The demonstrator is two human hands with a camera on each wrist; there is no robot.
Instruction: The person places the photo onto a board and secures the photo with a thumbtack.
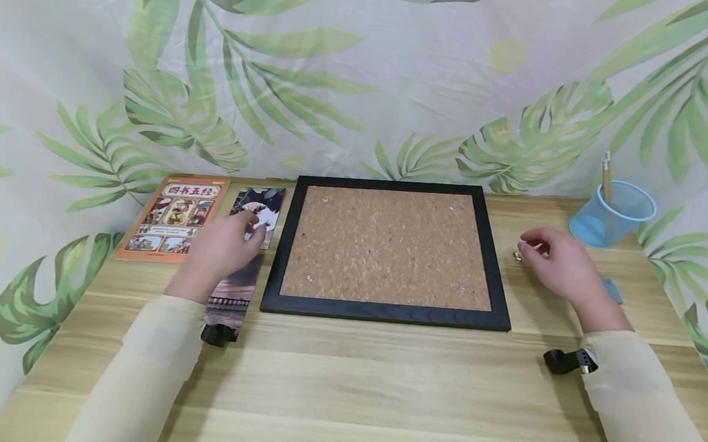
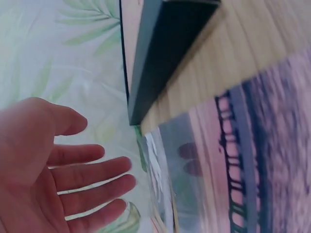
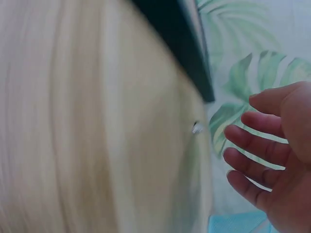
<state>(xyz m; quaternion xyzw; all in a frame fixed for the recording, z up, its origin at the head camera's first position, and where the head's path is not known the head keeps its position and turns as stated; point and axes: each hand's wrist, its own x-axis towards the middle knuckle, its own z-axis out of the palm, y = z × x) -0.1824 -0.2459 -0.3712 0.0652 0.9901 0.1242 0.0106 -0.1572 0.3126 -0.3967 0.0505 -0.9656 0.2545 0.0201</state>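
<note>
My left hand (image 1: 225,245) hovers over two picture prints left of the cork board, its fingers loosely bent and empty in the left wrist view. The upper print (image 1: 274,199), with dark and white shapes, is partly covered by that hand. Below it lies a purplish print with a dark railing (image 1: 231,306). A black-framed cork board (image 1: 388,255) lies between the hands, with several small shiny bits on its face. My right hand (image 1: 556,263) is held right of the board, fingers relaxed and empty, close to a small shiny metallic piece (image 3: 197,128) on the table.
An orange comic-style book (image 1: 179,203) lies at the far left. At the back right a blue mesh pen cup (image 1: 627,210) holds a pencil (image 1: 607,179). A small blue item (image 1: 612,291) lies behind the right wrist. A leaf-patterned cloth (image 1: 360,69) hangs behind the wooden table (image 1: 382,387).
</note>
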